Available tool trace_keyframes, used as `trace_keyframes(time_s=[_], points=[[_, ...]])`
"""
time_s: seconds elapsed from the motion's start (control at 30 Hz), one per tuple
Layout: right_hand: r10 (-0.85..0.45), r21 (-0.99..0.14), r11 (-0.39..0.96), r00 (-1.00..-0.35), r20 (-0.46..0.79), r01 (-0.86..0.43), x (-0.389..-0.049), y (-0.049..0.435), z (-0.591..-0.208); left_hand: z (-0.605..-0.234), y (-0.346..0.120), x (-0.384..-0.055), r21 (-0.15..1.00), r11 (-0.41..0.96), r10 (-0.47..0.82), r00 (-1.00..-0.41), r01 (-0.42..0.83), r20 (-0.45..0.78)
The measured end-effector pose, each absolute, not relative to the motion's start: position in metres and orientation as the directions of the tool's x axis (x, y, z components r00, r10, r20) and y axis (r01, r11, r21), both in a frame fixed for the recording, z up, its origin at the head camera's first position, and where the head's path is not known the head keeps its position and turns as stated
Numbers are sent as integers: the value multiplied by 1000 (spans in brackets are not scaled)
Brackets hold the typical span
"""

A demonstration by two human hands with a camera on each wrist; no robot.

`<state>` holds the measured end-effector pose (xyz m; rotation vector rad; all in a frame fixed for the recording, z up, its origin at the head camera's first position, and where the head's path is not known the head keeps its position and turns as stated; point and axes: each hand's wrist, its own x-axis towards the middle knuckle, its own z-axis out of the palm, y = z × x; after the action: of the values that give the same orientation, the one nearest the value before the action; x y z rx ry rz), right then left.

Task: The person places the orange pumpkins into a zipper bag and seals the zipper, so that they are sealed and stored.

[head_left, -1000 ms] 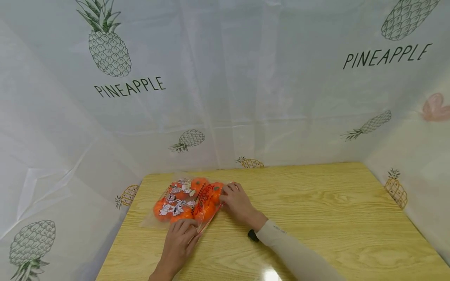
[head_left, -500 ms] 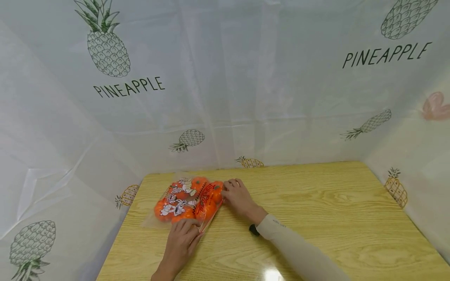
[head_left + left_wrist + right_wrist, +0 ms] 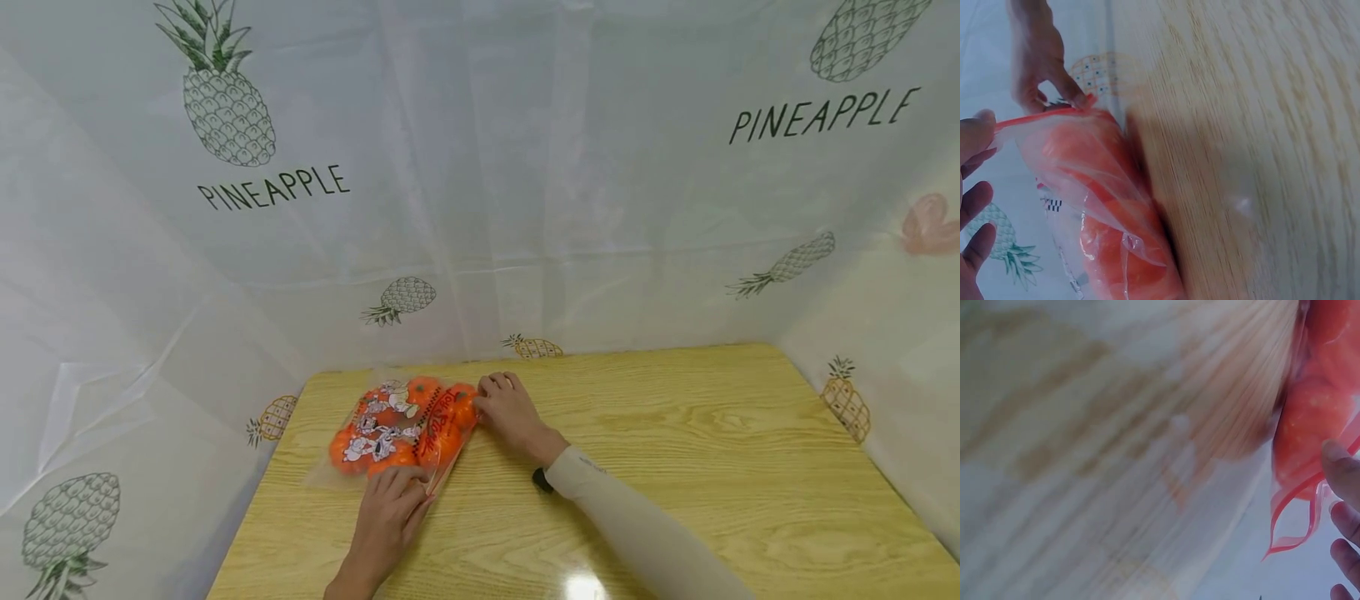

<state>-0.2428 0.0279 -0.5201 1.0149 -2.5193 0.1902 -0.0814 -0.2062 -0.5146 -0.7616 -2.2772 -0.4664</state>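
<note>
A clear zip bag (image 3: 397, 429) printed with white cartoon figures and red lettering lies at the table's left. Inside are several orange, tangerine-like fruits (image 3: 442, 446) with green stem ends. My left hand (image 3: 386, 512) pinches the near end of the bag's red zip strip (image 3: 1035, 117) between thumb and finger, its other fingers apart. Toward the far end of the same edge, my right hand (image 3: 513, 417) pinches the strip with thumb and forefinger. In the right wrist view the two red strips (image 3: 1291, 542) stand apart in a loop at the bag's corner.
A wood-grain table (image 3: 675, 467) reaches to a white pineapple-print sheet (image 3: 525, 208) hung at the back and sides. Something small and black (image 3: 542, 481) shows under my right wrist.
My right hand has moved a little away from me along the bag's edge, toward its far corner. My left hand stays almost where it was at the near end.
</note>
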Motion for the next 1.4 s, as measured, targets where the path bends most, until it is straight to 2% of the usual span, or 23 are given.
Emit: trace_keyframes(time_s=[0.3,0.43,0.77,1.1,1.4], points=[[-626,32,746,-684,374,-665,-253,30,-519,-517,-207,-85,117,742,392,-569,660,723],[-618,38,751,-681,393,-660,-256,31,-517,-516,-207,-84,122,755,381,-583,644,718],[-608,88,763,-666,431,-640,-268,33,-518,-516,-206,-87,90,753,376,-538,652,755],[-613,74,769,-698,371,-636,-284,35,-520,-515,-207,-84,91,759,376,-548,644,747],[-603,41,778,-726,332,-628,-296,37,-520,-517,-209,-81,128,773,361,-596,622,717]])
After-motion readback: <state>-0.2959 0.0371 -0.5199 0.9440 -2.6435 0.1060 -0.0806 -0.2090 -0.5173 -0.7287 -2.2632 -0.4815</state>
